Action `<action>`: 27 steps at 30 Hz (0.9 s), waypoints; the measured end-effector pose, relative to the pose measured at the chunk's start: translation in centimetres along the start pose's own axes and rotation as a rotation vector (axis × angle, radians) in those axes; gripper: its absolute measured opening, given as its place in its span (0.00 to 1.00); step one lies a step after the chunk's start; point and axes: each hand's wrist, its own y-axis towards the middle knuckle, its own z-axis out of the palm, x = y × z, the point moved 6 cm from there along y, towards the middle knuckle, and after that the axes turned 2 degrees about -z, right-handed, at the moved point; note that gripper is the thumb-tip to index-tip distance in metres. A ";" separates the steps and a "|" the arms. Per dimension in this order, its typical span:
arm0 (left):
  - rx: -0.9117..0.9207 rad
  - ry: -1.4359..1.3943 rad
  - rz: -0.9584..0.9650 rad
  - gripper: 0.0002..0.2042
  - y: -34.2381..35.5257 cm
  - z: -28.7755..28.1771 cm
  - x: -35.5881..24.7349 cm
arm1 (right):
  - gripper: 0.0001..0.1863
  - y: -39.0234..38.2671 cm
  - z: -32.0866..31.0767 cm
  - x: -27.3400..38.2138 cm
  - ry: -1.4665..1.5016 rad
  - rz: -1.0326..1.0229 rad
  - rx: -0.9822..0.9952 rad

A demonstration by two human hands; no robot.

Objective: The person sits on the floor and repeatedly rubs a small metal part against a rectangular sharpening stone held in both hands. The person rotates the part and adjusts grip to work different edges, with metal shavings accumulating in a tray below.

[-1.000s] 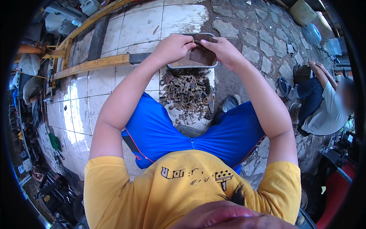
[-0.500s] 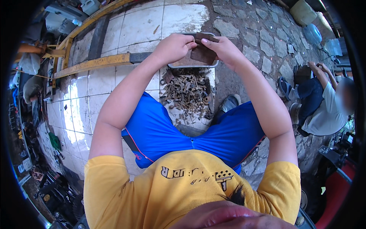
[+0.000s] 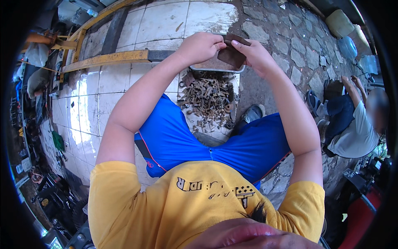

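In front of me, above a shallow metal tray (image 3: 213, 69), my right hand (image 3: 258, 56) grips a brown sheet (image 3: 233, 57) that looks like sandpaper, the thumb lying on top. My left hand (image 3: 202, 46) is closed in a pinch at the sheet's left edge. Whatever its fingertips hold is too small to make out. Just nearer than the tray, a pile of rusty bolts, nuts and washers (image 3: 209, 95) lies on the floor between my legs.
A yellow and black metal frame (image 3: 110, 60) stands on the white tiles at the left. On the right, a person (image 3: 352, 128) sits low over the stone paving. Plastic jugs (image 3: 339, 24) stand at the far right, and tools and machine parts (image 3: 54, 203) crowd the left side.
The whole view has shifted a little, so hands, tray and pile appear slightly farther right. Both hands keep nearly the same hold at the brown sheet.
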 end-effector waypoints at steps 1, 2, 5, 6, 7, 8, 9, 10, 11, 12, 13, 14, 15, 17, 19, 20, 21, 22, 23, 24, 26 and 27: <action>0.004 -0.001 0.008 0.15 -0.1 0.1 0.1 | 0.21 0.3 -0.1 0.2 0.024 -0.029 -0.003; -0.007 -0.011 -0.004 0.15 0.0 0.0 0.4 | 0.22 0.7 -0.5 0.4 0.049 -0.057 -0.007; -0.033 -0.040 -0.010 0.15 0.1 -0.1 -0.1 | 0.21 1.6 -2.2 -0.3 0.042 -0.034 0.010; -0.043 -0.040 0.007 0.15 0.1 -0.2 0.0 | 0.21 1.0 -1.1 -0.4 0.026 0.003 0.026; -0.053 -0.041 0.025 0.15 0.1 -0.3 0.0 | 0.20 0.7 -0.3 -0.5 0.011 0.040 0.041; -0.049 -0.045 0.019 0.15 0.1 -0.3 0.1 | 0.20 0.9 -0.2 -0.9 -0.018 0.011 0.021; -0.041 -0.049 0.013 0.15 -0.1 -0.2 0.1 | 0.20 1.1 -0.6 -0.7 0.036 -0.010 0.021; -0.033 -0.053 0.008 0.15 -0.1 -0.1 0.1 | 0.20 1.3 -1.2 -0.2 0.089 -0.032 0.021; -0.021 -0.043 -0.004 0.14 0.0 -0.1 0.2 | 0.20 1.5 -1.7 0.3 0.143 -0.054 0.021; -0.014 -0.035 -0.020 0.14 0.1 -0.5 0.0 | 0.20 1.0 -1.8 1.0 0.130 -0.041 0.003; -0.006 -0.027 -0.036 0.14 0.2 -0.6 0.0 | 0.20 0.6 -1.2 0.7 0.093 -0.020 0.004; -0.018 -0.038 -0.014 0.14 0.1 -0.5 0.0 | 0.20 0.2 -0.3 0.3 0.056 0.001 0.006; -0.031 -0.045 0.012 0.14 0.0 -0.4 0.0 | 0.20 0.1 0.2 0.0 0.020 0.018 0.005; -0.062 -0.045 0.043 0.13 0.0 -0.6 0.0 | 0.20 0.6 -0.4 0.2 0.027 -0.027 0.029; -0.098 -0.040 0.049 0.13 0.1 -1.0 -0.5 | 0.19 1.0 -1.3 0.6 0.038 -0.083 0.071; -0.100 -0.043 0.059 0.14 0.1 -0.8 -0.5 | 0.19 1.2 -1.7 0.2 -0.022 -0.054 0.045; -0.105 -0.042 0.067 0.14 0.1 -0.8 -0.4 | 0.18 1.2 -1.6 0.3 -0.023 -0.076 0.040; -0.111 -0.041 0.075 0.15 0.2 -0.7 -0.2 | 0.18 1.1 -1.5 0.5 -0.023 -0.099 0.034; -0.103 -0.087 0.063 0.15 0.3 -0.4 0.1 | 0.17 1.0 -1.4 0.6 -0.023 -0.123 0.028; -0.092 -0.132 0.050 0.16 0.3 -0.2 0.4 | 0.16 1.1 -1.5 0.6 -0.046 -0.132 0.028; -0.060 -0.162 0.028 0.17 0.6 0.1 1.2 | 0.15 1.3 -1.7 0.6 -0.091 -0.150 0.029; -0.037 -0.148 0.018 0.17 0.7 0.1 1.4 | 0.15 1.1 -1.7 0.9 -0.131 -0.170 0.016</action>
